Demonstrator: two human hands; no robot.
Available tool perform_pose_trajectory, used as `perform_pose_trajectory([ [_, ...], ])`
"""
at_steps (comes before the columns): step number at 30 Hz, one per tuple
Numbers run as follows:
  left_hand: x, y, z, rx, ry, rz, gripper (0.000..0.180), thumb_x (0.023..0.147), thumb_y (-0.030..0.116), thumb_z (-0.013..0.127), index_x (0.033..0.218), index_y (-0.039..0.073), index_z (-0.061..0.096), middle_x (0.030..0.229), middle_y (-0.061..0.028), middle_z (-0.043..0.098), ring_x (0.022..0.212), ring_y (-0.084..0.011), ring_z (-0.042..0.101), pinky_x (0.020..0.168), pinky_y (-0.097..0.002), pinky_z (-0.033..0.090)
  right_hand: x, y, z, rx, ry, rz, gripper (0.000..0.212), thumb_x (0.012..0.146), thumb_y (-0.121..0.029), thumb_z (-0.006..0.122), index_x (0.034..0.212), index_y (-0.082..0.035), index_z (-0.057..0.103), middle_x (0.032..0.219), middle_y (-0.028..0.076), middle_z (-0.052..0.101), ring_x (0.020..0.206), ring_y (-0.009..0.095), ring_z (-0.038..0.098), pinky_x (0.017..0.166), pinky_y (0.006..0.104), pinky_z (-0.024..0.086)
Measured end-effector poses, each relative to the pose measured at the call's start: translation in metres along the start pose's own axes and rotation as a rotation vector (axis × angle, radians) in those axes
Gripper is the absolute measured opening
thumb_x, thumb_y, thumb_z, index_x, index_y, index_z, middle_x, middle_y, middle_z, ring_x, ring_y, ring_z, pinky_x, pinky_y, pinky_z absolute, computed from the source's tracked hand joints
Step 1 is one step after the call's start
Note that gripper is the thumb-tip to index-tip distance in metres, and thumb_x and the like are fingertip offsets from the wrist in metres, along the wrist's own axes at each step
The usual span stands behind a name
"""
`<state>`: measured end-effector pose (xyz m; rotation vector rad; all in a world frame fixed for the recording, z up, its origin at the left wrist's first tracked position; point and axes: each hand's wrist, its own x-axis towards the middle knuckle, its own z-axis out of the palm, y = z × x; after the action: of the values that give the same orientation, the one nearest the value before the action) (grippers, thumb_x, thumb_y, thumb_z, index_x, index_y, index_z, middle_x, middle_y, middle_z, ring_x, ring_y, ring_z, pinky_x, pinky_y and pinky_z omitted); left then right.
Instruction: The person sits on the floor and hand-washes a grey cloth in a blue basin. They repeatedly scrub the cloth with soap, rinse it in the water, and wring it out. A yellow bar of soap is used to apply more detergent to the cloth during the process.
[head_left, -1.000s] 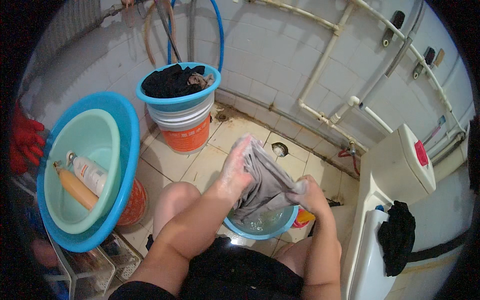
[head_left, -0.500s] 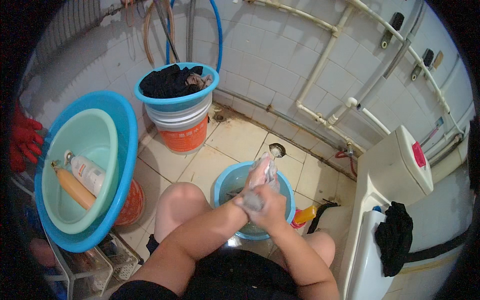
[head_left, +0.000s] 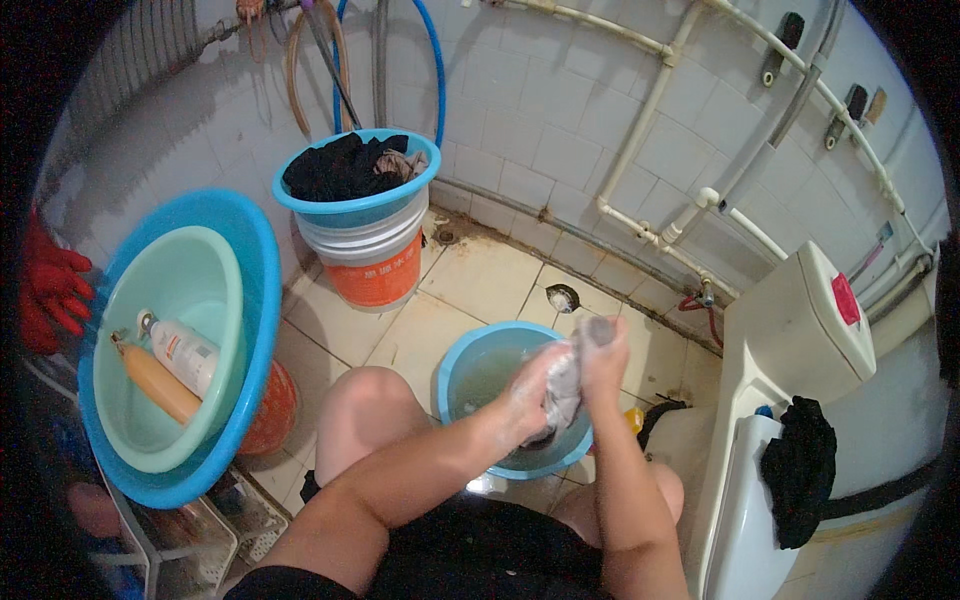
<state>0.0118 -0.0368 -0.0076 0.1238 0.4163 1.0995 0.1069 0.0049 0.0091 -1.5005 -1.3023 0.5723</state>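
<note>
Over a light blue basin of cloudy water on the floor, both hands grip a wet, soapy grey cloth, small and bunched like a sock. My left hand is closed around its lower part, with suds on the fingers and wrist. Higher and to the right, my right hand is wrapped around the other end, and a rounded grey bit pokes out at the top of the fist. Something dark lies at the basin's near side, partly hidden by my left hand.
Left, a green basin with two bottles sits inside a large blue tub. Behind stands a bucket topped by a basin of dark clothes. Right are a toilet and a black cloth. A yellow object is half hidden by my right forearm.
My hands have come apart from their crossed, stacked hold. The right hand has moved up and to the right with one end of the cloth, and the left now sits lower.
</note>
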Motion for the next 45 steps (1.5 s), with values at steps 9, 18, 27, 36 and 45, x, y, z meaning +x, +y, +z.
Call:
perform_pose_trajectory([
  [9,0.001,0.034,0.007,-0.017,0.112,0.108,0.034,0.085,0.040,0.054,0.091,0.007,0.052,0.086,-0.0088,0.059,0.079,-0.0217,0.059,0.073,-0.0374,0.050,-0.010,-0.031,-0.034,0.604,-0.505,-0.046,0.016,0.076,-0.006,0.060,0.092,-0.006,0.056,0.091,0.008,0.057,0.079,0.018,0.058,0.075,0.0313,0.045],
  [18,0.013,-0.010,-0.007,-0.141,-0.038,0.059,0.020,0.087,0.029,0.050,0.083,0.011,0.056,0.071,-0.0014,0.056,0.058,-0.0122,0.053,0.053,-0.0274,0.044,-0.029,-0.031,0.002,-0.432,-0.190,-0.419,0.026,0.075,-0.024,0.063,0.062,-0.005,0.053,0.060,0.009,0.054,0.060,0.031,0.054,0.059,0.0366,0.044],
  [27,-0.014,0.036,0.027,1.508,-0.343,0.071,0.031,0.074,0.030,0.068,0.088,0.003,0.059,0.078,-0.0014,0.061,0.066,-0.0112,0.054,0.056,-0.0288,0.045,0.029,-0.006,-0.053,0.248,-0.065,0.016,0.021,0.083,-0.023,0.058,0.075,-0.004,0.056,0.063,0.001,0.053,0.059,0.010,0.048,0.057,0.0256,0.041],
  [36,-0.022,0.063,0.016,0.640,-0.109,0.119,0.026,0.078,0.015,0.059,0.099,0.000,0.057,0.088,-0.0110,0.062,0.077,-0.0153,0.060,0.071,-0.0304,0.049,0.003,-0.029,-0.067,0.087,-0.382,-0.237,0.020,0.073,-0.009,0.062,0.092,-0.005,0.058,0.082,0.003,0.059,0.078,0.014,0.055,0.072,0.0271,0.044],
  [45,-0.010,0.064,0.016,0.162,-0.243,0.073,0.044,0.088,0.034,0.043,0.111,-0.002,0.052,0.107,-0.0145,0.060,0.096,-0.0252,0.059,0.087,-0.0387,0.046,0.007,-0.014,-0.058,0.837,-0.340,0.179,0.029,0.072,-0.007,0.055,0.100,-0.001,0.054,0.094,0.011,0.059,0.083,0.018,0.057,0.077,0.0331,0.047],
])
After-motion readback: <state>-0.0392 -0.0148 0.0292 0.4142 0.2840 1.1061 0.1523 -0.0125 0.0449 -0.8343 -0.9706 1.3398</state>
